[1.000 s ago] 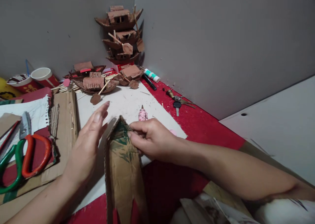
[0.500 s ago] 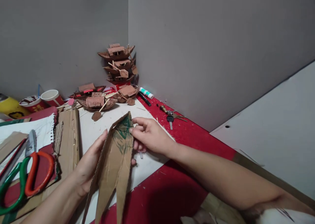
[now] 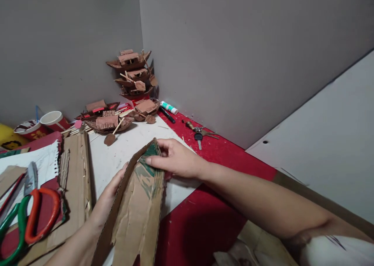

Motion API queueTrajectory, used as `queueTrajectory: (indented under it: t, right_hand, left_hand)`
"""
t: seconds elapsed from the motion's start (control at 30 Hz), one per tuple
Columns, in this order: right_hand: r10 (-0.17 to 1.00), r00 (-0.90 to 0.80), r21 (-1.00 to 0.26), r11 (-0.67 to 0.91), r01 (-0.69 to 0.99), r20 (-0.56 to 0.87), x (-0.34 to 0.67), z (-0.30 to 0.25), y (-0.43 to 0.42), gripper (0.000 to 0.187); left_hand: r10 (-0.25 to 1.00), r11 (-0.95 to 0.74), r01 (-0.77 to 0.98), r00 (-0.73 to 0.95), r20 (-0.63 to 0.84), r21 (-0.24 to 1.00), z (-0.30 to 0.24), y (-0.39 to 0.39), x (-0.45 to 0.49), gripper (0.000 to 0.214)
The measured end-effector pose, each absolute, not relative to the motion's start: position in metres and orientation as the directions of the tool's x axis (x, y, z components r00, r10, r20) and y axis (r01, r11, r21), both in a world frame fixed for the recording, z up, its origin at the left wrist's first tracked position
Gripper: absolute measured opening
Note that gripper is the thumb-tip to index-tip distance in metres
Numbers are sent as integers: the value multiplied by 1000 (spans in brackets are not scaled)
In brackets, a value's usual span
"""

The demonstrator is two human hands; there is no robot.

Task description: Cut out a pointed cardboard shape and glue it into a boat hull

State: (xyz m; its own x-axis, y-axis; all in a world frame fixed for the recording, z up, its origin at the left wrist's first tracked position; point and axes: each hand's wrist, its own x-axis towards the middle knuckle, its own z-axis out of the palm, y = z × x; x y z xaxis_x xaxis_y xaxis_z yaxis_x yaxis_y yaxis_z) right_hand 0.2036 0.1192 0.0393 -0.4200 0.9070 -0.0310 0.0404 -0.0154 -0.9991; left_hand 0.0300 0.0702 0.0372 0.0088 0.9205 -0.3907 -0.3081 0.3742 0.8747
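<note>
A folded piece of brown cardboard (image 3: 137, 211) with green print near its pointed tip stands tent-like over the white sheet (image 3: 128, 149). My right hand (image 3: 175, 158) pinches the cardboard at its tip, thumb on the printed face. My left hand (image 3: 109, 195) lies behind the cardboard's left flap, its fingers pressed against the outside; most of the hand is hidden by the flap.
Several small cardboard boats (image 3: 133, 73) are stacked in the wall corner, with more boats (image 3: 108, 122) in front. Scissors with red and green handles (image 3: 26, 219), a knife, cardboard strips and paper cups (image 3: 52, 119) lie at the left. A glue stick (image 3: 168, 107), a marker and keys (image 3: 198, 133) lie on the red cloth.
My left hand came from open air onto the cardboard's left flap. The cardboard tilted and opened wider, and the view shifted right and up.
</note>
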Motion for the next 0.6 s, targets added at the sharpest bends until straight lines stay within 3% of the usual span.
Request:
queueTrajectory:
  t: [0.17, 0.27, 0.37, 0.6]
  right_hand:
    - [871, -488, -999, -52, 8, -49, 203, 36, 118, 7]
    - [858, -514, -999, 4, 47, -21, 205, 33, 121, 6]
    - [846, -533, -994, 61, 94, 1, 206, 30, 121, 5]
    - [872, -488, -975, 80, 207, -32, 200, 27, 111, 6]
  left_hand:
    - [887, 454, -294, 58, -458, 841, 28, 67, 30, 35]
    - [942, 335, -220, 104, -319, 916, 23, 70, 24, 39]
    - [988, 150, -40, 51, -148, 988, 27, 72, 19, 30]
    - [996, 28, 259, -91, -5, 965, 37, 59, 24, 19]
